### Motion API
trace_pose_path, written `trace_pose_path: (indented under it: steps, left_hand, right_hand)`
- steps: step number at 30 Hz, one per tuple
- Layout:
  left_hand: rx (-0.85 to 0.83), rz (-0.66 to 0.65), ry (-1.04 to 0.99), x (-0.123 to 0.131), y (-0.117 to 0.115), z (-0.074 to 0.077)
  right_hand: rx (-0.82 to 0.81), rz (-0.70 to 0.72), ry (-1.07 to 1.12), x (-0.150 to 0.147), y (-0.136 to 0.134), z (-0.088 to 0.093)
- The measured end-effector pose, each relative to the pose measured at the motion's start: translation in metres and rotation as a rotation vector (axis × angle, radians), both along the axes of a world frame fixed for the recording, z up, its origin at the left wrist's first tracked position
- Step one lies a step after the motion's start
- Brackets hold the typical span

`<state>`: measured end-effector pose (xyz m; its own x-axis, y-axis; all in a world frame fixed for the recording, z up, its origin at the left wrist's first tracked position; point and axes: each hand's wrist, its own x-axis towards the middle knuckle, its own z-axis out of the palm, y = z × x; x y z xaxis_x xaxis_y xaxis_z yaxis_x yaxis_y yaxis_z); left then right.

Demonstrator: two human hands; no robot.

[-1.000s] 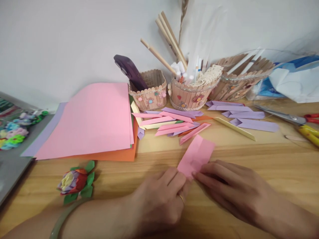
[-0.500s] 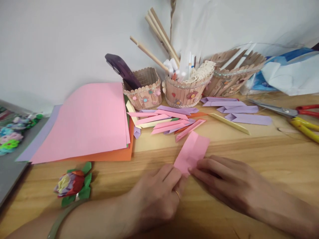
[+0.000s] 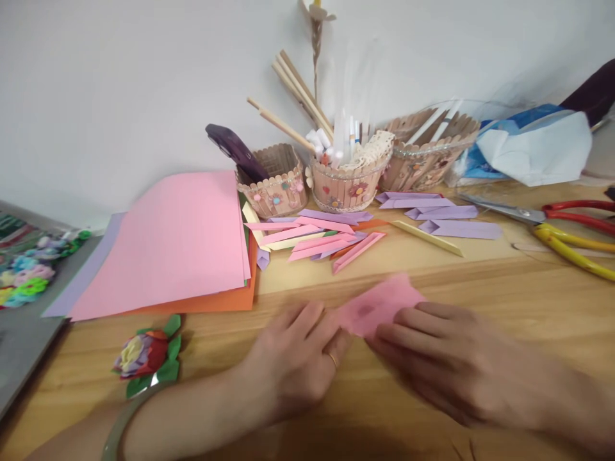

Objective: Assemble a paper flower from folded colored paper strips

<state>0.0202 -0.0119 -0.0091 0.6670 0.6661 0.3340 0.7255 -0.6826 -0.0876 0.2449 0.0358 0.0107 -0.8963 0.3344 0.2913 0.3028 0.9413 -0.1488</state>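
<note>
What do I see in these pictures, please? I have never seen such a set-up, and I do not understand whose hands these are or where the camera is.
There is no machine here: these are a person's own bare hands. The camera is worn on the head and looks forward and down, so you see roughly what the person sees.

The left hand and the right hand hold a small pink paper between them, just above or on the wooden table; the blur makes that hard to tell.

To the left lie a stack of coloured sheets and a paper flower. Beyond the hands are folded paper strips, and behind those stand three decorated baskets.
</note>
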Motion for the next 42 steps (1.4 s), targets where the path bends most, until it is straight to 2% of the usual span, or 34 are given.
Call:
trace_pose_path:
  steps: [3, 7, 12, 15, 18, 21, 25, 28, 34, 36, 42]
  left_hand:
    - [0.069, 0.005, 0.006, 0.001, 0.003, 0.001]
    - [0.016, 0.005, -0.026, 0.003, 0.002, -0.003]
    - [-0.003, -0.110, -0.079, 0.002, -0.001, -0.010]
    - [0.035, -0.187, -0.051, -0.001, -0.001, -0.007]
    - [0.052, -0.218, -0.012, -0.003, 0.001, -0.002]
    - [0.068, -0.224, 0.010, -0.004, 0.004, 0.000]
    - [0.087, -0.242, 0.026, -0.003, 0.003, 0.000]
    - [0.101, -0.238, 0.055, -0.003, 0.001, 0.000]
    - [0.088, -0.219, 0.068, -0.005, 0.003, 0.001]
    - [0.080, -0.218, 0.075, -0.005, 0.004, 0.001]
    - [0.067, -0.209, 0.048, -0.004, 0.003, 0.000]
  right_hand:
    - [-0.124, 0.102, -0.035, -0.006, -0.008, 0.002]
    - [-0.274, -0.014, -0.068, -0.013, -0.019, 0.006]
    - [-0.362, -0.098, 0.039, -0.013, -0.017, 0.008]
    - [-0.374, -0.300, 0.156, -0.012, -0.009, 0.005]
    - [-0.425, -0.506, 0.134, -0.014, -0.004, -0.003]
    - [-0.470, -0.557, 0.086, -0.016, -0.002, -0.009]
    - [-0.453, -0.529, 0.107, -0.018, -0.003, -0.015]
    - [-0.388, -0.456, 0.152, -0.016, -0.003, -0.017]
    - [-0.056, -0.134, 0.119, -0.006, 0.001, -0.010]
    - [0.033, -0.064, 0.103, -0.005, 0.002, -0.007]
    - [0.096, -0.014, 0.027, -0.007, 0.002, -0.005]
